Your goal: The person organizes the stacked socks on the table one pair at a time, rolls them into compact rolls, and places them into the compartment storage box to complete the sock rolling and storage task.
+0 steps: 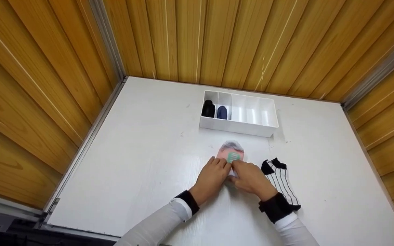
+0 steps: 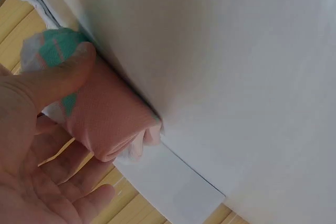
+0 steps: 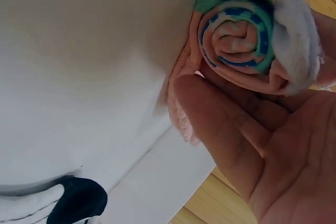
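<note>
A pink sock (image 1: 220,153) with a green patch and a grey-white end lies on the table before me, its near part rolled up. My left hand (image 1: 213,174) holds the roll from the left; in the left wrist view its thumb lies across the sock (image 2: 113,111). From the other side my right hand (image 1: 250,177) holds the same roll. The right wrist view shows the sock's spiral end (image 3: 236,40), with pink, green and blue layers, against the fingers. To the right of the right hand lies a white sock (image 1: 282,182) with black stripes, black toe and cuff.
Beyond the hands stands a white divided box (image 1: 238,129). A black rolled item (image 1: 208,108) sits in its leftmost compartment and a navy one (image 1: 222,112) in the compartment beside it. Wood-panelled walls (image 1: 217,41) border the white table (image 1: 142,136).
</note>
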A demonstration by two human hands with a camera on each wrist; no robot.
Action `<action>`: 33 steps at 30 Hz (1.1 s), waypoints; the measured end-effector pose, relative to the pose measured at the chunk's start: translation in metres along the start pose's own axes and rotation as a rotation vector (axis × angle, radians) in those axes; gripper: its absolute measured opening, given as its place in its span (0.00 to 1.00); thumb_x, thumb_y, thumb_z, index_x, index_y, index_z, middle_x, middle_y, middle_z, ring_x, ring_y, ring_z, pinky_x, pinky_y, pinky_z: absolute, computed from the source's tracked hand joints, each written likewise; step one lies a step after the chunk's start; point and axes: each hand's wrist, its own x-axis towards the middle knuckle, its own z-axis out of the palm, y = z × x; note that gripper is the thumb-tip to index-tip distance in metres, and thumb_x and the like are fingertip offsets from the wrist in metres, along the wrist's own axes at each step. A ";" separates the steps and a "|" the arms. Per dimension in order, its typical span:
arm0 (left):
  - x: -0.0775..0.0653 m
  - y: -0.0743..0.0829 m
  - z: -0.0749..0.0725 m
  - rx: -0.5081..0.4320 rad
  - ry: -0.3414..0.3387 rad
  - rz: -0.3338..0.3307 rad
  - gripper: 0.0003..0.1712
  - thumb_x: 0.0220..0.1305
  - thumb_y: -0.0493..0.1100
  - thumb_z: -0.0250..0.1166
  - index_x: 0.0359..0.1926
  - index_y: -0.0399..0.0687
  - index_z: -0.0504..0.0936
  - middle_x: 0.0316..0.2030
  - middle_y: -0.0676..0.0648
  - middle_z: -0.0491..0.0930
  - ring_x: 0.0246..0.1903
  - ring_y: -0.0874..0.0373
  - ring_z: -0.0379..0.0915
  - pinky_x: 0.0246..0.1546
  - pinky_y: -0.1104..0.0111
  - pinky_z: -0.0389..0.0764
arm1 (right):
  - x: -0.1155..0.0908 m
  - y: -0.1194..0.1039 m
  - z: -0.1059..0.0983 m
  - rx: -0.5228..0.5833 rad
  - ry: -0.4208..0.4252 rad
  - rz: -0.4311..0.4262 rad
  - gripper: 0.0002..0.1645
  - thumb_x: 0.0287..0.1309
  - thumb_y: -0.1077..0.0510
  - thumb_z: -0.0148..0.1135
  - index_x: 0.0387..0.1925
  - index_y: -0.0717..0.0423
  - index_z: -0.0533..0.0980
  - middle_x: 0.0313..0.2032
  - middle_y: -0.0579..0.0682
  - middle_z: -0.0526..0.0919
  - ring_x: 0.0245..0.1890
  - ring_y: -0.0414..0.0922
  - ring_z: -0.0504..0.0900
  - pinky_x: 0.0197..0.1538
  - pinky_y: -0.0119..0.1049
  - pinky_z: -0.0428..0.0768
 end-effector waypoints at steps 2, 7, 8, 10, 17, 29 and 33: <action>0.000 0.001 -0.001 -0.013 -0.002 -0.017 0.14 0.62 0.44 0.71 0.49 0.52 0.83 0.41 0.52 0.82 0.47 0.56 0.80 0.62 0.59 0.78 | 0.000 0.001 0.000 0.000 0.000 -0.003 0.21 0.60 0.44 0.67 0.43 0.56 0.77 0.32 0.48 0.81 0.28 0.48 0.79 0.36 0.49 0.80; 0.000 0.000 -0.003 -0.041 -0.086 -0.074 0.21 0.53 0.48 0.78 0.48 0.50 0.83 0.41 0.50 0.82 0.46 0.54 0.81 0.62 0.56 0.78 | -0.003 0.008 0.002 0.083 -0.021 -0.008 0.36 0.48 0.34 0.73 0.51 0.49 0.73 0.34 0.42 0.81 0.28 0.42 0.78 0.32 0.41 0.78; 0.000 -0.001 -0.004 -0.040 -0.110 -0.081 0.24 0.51 0.50 0.79 0.48 0.50 0.83 0.41 0.50 0.82 0.47 0.54 0.81 0.62 0.55 0.78 | -0.005 0.008 0.001 0.098 -0.029 -0.013 0.39 0.44 0.35 0.76 0.53 0.48 0.72 0.36 0.43 0.81 0.30 0.42 0.79 0.33 0.41 0.78; 0.001 -0.003 -0.004 -0.031 -0.137 -0.094 0.27 0.49 0.52 0.80 0.49 0.51 0.83 0.42 0.51 0.82 0.47 0.54 0.81 0.61 0.55 0.78 | -0.006 0.009 0.001 0.106 -0.022 -0.039 0.41 0.41 0.42 0.79 0.55 0.49 0.70 0.40 0.44 0.82 0.32 0.43 0.81 0.35 0.43 0.79; -0.001 -0.005 -0.002 0.017 -0.174 -0.095 0.32 0.50 0.57 0.78 0.55 0.52 0.80 0.46 0.52 0.82 0.50 0.54 0.79 0.61 0.55 0.77 | -0.002 0.005 0.003 0.047 0.034 -0.102 0.34 0.45 0.61 0.70 0.57 0.60 0.73 0.52 0.53 0.81 0.41 0.52 0.83 0.44 0.54 0.81; 0.002 -0.002 -0.003 0.058 -0.026 -0.041 0.14 0.57 0.42 0.73 0.45 0.51 0.83 0.38 0.52 0.82 0.44 0.55 0.81 0.59 0.60 0.79 | 0.005 0.006 -0.004 0.059 -0.022 -0.024 0.23 0.44 0.60 0.68 0.46 0.57 0.76 0.41 0.51 0.81 0.33 0.50 0.80 0.40 0.49 0.80; 0.004 -0.005 -0.005 0.015 -0.132 -0.075 0.25 0.49 0.50 0.79 0.48 0.51 0.84 0.41 0.51 0.82 0.45 0.55 0.80 0.58 0.61 0.78 | 0.004 0.007 -0.002 0.143 -0.031 -0.023 0.32 0.44 0.54 0.74 0.53 0.54 0.73 0.47 0.50 0.81 0.38 0.49 0.83 0.42 0.47 0.81</action>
